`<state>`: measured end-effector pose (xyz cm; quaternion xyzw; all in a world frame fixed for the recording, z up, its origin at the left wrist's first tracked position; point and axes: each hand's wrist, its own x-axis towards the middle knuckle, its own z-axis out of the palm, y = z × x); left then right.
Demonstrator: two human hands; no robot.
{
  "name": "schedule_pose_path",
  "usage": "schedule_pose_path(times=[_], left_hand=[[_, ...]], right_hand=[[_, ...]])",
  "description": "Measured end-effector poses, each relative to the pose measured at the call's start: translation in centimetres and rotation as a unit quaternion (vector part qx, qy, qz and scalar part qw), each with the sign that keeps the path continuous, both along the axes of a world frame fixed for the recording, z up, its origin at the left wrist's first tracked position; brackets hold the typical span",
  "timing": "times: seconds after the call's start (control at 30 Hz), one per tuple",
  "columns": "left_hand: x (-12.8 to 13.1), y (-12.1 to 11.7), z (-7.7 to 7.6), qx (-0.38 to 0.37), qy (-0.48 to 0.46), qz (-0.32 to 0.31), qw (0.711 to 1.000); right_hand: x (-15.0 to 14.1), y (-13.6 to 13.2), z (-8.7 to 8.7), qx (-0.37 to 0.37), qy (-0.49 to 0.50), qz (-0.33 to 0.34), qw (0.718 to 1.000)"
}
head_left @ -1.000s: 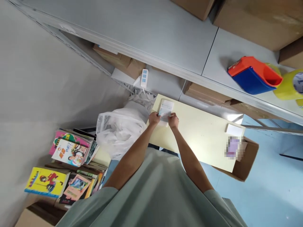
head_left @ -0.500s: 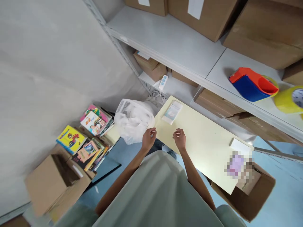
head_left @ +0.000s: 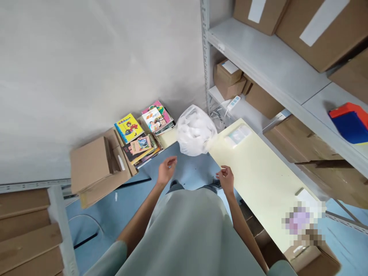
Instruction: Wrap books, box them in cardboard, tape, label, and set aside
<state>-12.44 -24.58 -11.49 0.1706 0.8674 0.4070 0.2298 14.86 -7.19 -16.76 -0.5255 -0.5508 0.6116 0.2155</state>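
Note:
My left hand (head_left: 167, 170) hangs in the air over the blue floor, holding nothing, its fingers loosely curled and apart. It is nearest to the stacks of books (head_left: 129, 128) and the white plastic bag (head_left: 196, 130). My right hand (head_left: 225, 179) hovers by the near edge of the pale yellow table (head_left: 258, 172), empty, with fingers bent and apart. On the table's far end lies a white, pale-blue printed packet (head_left: 239, 135), out of reach of both hands.
Flattened cardboard boxes (head_left: 92, 161) lean beside the books at left. Grey shelves (head_left: 267, 57) with cartons rise at right, holding a red and blue tape dispenser (head_left: 349, 120). A white box (head_left: 307, 197) and a blurred purple item (head_left: 299, 220) sit at the table's near end, above an open carton (head_left: 319, 260).
Both hands have let go of the packet, which stays on the table. They have drawn back toward my body and spread apart as my view turned left toward the books.

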Motion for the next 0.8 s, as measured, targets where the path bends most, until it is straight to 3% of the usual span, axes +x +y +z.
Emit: schedule_pose_path(times=[0.13, 0.37, 0.47, 0.53, 0.63, 0.8], left_hand=[[-6.4, -7.9, -1.5, -0.026, 0.046, 0.03, 0.998], [-18.9, -25.6, -4.2, -0.137, 0.163, 0.036, 0.977], [-23.5, -31.8, -4.8, -0.176, 0.179, 0.039, 0.967], [-25.8, -34.5, -5.1, -0.198, 0.173, 0.01, 0.965], [-28.0, -36.6, -5.9, -0.214, 0.15, -0.066, 0.963], [-28.0, -37.6, -7.3, -0.189, 0.149, -0.097, 0.966]], right_hand=[[-3.8, -5.6, 1.1, -0.003, -0.003, -0.006, 1.0], [-12.9, -16.5, 1.8, 0.024, -0.026, 0.044, 0.998], [-16.7, -20.8, 2.9, 0.026, -0.03, 0.072, 0.997], [-18.7, -23.2, 3.8, 0.034, -0.031, 0.088, 0.995], [-20.8, -25.9, 5.0, 0.04, -0.034, 0.102, 0.993], [-22.4, -28.8, 6.1, 0.047, -0.052, 0.112, 0.991]])
